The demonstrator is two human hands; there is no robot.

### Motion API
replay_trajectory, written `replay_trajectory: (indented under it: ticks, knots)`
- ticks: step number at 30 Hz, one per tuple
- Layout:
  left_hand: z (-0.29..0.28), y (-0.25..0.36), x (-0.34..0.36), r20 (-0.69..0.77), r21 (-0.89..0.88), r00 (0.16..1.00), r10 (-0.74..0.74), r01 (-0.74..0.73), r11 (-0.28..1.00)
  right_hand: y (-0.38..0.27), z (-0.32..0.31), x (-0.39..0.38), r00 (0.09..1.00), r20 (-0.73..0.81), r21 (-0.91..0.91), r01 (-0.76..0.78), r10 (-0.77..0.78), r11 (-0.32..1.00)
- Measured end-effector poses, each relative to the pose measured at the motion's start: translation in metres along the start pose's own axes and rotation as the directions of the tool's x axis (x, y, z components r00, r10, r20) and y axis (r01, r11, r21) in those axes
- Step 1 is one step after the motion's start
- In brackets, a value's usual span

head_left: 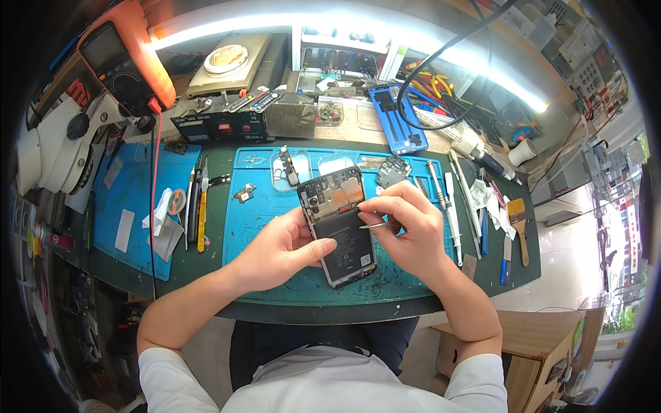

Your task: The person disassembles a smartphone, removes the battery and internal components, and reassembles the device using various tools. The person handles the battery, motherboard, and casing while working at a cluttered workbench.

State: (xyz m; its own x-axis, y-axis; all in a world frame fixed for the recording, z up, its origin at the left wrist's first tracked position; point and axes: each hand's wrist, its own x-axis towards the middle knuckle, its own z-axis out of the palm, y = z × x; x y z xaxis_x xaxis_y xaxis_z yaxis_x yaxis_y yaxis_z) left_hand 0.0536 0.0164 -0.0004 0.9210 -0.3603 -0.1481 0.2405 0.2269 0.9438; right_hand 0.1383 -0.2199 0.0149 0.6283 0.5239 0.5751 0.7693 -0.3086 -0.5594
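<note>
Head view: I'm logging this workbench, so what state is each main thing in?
Smartphone, opened, insides exposed, gripped by the left hand.
Battery, seated in the smartphone.
Slim metal tool, pinched in the right hand.
Strip light, lit.
Multimeter, tilted, red lead attached; no reading discernible.
Paintbrush, lying down.
Yellow utility knife, lying down; blade unclear.

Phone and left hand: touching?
Touching. The head view shows the left hand with its fingers closed on the phone at its left edge, lapping over the battery.
</note>
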Motion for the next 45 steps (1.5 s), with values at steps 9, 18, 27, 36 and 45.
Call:
replay_trajectory:
  ticks: [9, 18, 27, 36, 45]
  knots:
    - [0.002, 0.001, 0.0, 0.004, 0.029, 1.0, 0.026, -0.026, 0.999, 0.0, 0.002, -0.001, 0.998, -0.026, -0.032, 0.064, -0.065, 0.997]
    - [0.005, 0.002, -0.001, 0.006, 0.022, 0.999, 0.04, -0.04, 0.999, -0.002, 0.001, -0.001, 0.999, -0.017, -0.02, 0.045, -0.045, 0.999]
    - [0.008, 0.001, -0.003, -0.016, 0.105, 0.998, 0.064, -0.062, 0.993, -0.009, -0.003, 0.0, 0.991, 0.037, 0.111, -0.135, 0.132, 0.985]
    - [0.01, 0.003, -0.003, -0.034, 0.194, 0.995, 0.095, -0.087, 0.977, -0.01, -0.006, 0.0, 0.975, 0.063, 0.196, -0.22, 0.211, 0.956]
    - [0.01, 0.0, -0.003, -0.027, 0.219, 0.992, 0.122, -0.113, 0.969, -0.011, -0.006, 0.0, 0.963, 0.071, 0.24, -0.269, 0.259, 0.933]
